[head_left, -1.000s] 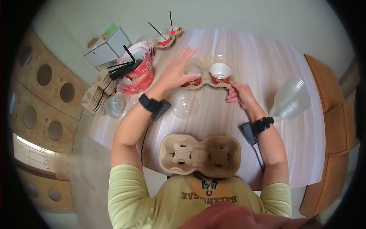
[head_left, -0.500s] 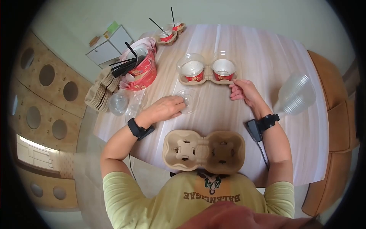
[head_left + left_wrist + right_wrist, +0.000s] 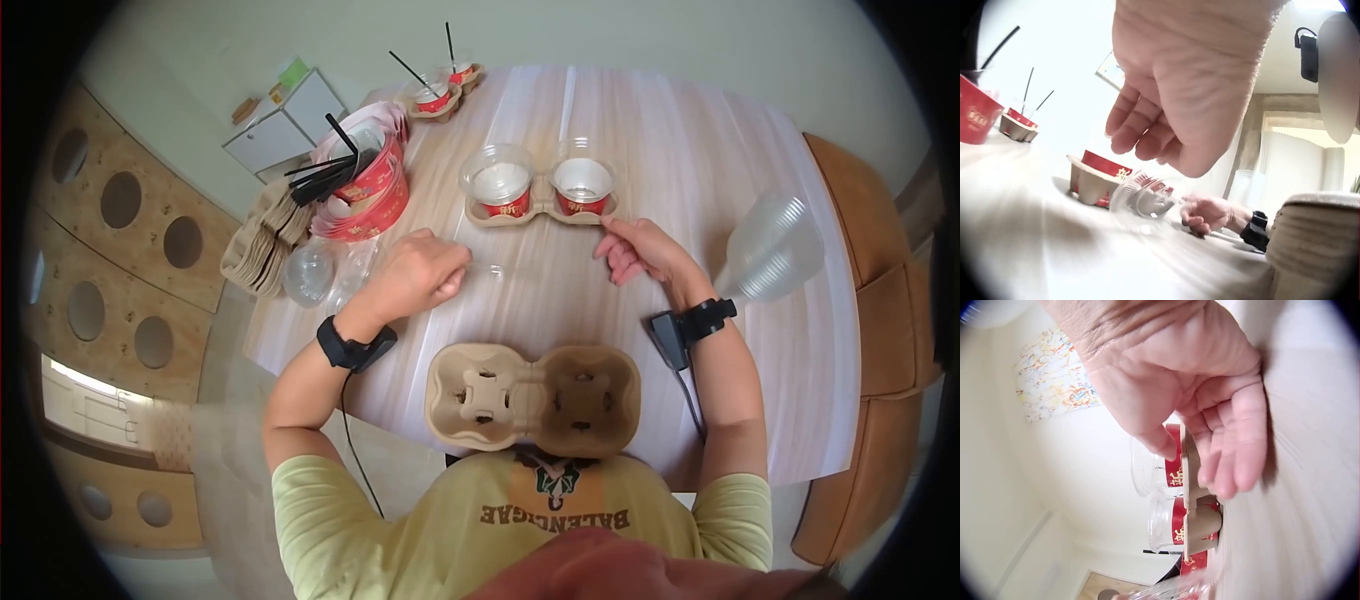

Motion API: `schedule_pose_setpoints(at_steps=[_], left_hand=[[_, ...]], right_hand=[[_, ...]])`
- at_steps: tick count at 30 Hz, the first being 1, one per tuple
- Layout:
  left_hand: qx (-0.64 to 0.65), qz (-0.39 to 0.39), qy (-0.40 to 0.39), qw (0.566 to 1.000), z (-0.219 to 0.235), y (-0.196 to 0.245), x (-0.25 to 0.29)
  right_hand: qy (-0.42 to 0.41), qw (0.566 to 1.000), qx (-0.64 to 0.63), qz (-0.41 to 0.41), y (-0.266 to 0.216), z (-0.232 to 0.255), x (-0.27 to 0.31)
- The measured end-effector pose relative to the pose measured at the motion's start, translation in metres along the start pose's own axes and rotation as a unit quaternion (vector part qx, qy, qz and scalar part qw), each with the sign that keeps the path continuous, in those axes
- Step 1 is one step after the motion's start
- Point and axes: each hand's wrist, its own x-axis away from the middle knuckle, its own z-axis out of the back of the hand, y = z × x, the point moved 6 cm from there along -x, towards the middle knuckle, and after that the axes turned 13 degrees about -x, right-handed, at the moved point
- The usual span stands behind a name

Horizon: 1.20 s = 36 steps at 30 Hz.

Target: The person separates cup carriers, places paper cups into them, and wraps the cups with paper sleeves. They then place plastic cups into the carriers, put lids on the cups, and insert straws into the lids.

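In the head view, my left hand (image 3: 425, 268) is over the table, its fingers curled beside a tilted clear plastic lid (image 3: 490, 271). It pinches the lid's edge; the left wrist view shows the lid (image 3: 1141, 203) just under the fingertips. My right hand (image 3: 645, 248) pinches the near right corner of a brown pulp cup carrier (image 3: 542, 207). That carrier holds a left cup (image 3: 508, 205) and a right cup (image 3: 582, 204), both clear plastic with red bands and white insides. Closer to my body lies a two-well carrier (image 3: 535, 392) with nothing in its wells.
Nested clear cups (image 3: 772, 248) lie at the right. On the left are red paper buckets (image 3: 365, 212) with black straws (image 3: 325, 180), stacked carriers (image 3: 262, 245) and clear lids (image 3: 308, 272). Filled carriers (image 3: 435, 112) stand at the far edge.
My left hand has come back from the left cup to the clear lid, and the lid has gone from flat to tilted. The right hand stays at the carrier's corner.
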Motion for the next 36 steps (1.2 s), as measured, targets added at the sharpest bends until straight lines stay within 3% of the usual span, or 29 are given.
schedule_pose_setpoints(at_steps=[2,4,5,7,8,10,11,13,17,20,23,24,25,26,28,30,32,36], left_hand=[[-0.002,0.056,0.056,0.997,0.015,-0.004,-0.008],[-0.018,0.056,0.078,0.995,0.024,0.001,-0.017],[-0.034,0.055,0.094,0.993,0.029,0.004,-0.021],[-0.040,0.038,0.115,0.992,0.037,0.010,-0.032],[-0.047,0.019,0.129,0.990,0.039,0.014,-0.037],[-0.080,0.006,0.169,0.982,0.039,0.019,-0.048],[-0.114,-0.013,0.203,0.972,0.041,0.024,-0.053],[-0.131,-0.044,0.239,0.961,0.053,0.038,-0.065],[-0.158,-0.110,0.328,0.925,0.061,0.051,-0.071],[-0.159,-0.092,0.332,0.925,0.056,0.044,-0.070],[-0.096,-0.022,0.289,0.952,0.058,0.030,-0.066],[-0.096,-0.016,0.293,0.951,0.062,0.028,-0.061],[-0.041,0.040,0.307,0.950,0.069,0.019,-0.054],[0.015,0.095,0.319,0.943,0.075,0.010,-0.045],[0.064,0.137,0.309,0.939,0.080,0.003,-0.027],[0.137,0.208,0.229,0.941,0.076,-0.005,-0.012],[0.154,0.221,0.225,0.936,0.077,-0.006,0.005],[0.232,0.269,0.173,0.919,0.072,-0.006,0.035]], right_hand=[[-0.003,0.997,0.072,-0.026,-0.004,-0.004,0.012],[-0.030,0.980,0.199,0.002,-0.019,-0.017,0.030],[-0.028,0.979,0.204,0.001,-0.028,-0.023,0.043],[-0.029,0.966,0.237,0.104,-0.058,-0.041,0.071],[-0.029,0.964,0.244,0.103,-0.059,-0.050,0.078],[-0.040,0.915,0.230,0.330,-0.082,-0.075,0.099],[-0.042,0.914,0.235,0.328,-0.084,-0.079,0.097],[-0.138,0.945,0.200,0.217,-0.074,-0.090,0.085],[-0.190,0.956,0.116,0.191,-0.069,-0.103,0.080],[-0.168,0.968,0.078,0.169,-0.070,-0.112,0.085],[-0.142,0.959,0.175,0.172,-0.072,-0.102,0.077],[-0.072,0.933,0.264,0.234,-0.083,-0.095,0.077],[-0.002,0.890,0.348,0.294,-0.095,-0.089,0.079],[-0.003,0.890,0.351,0.291,-0.099,-0.084,0.073],[0.109,0.751,0.531,0.377,-0.116,-0.069,0.057],[0.115,0.773,0.528,0.333,-0.118,-0.055,0.032],[0.107,0.786,0.548,0.264,-0.113,-0.048,0.010],[0.106,0.768,0.575,0.261,-0.106,-0.050,-0.008]])
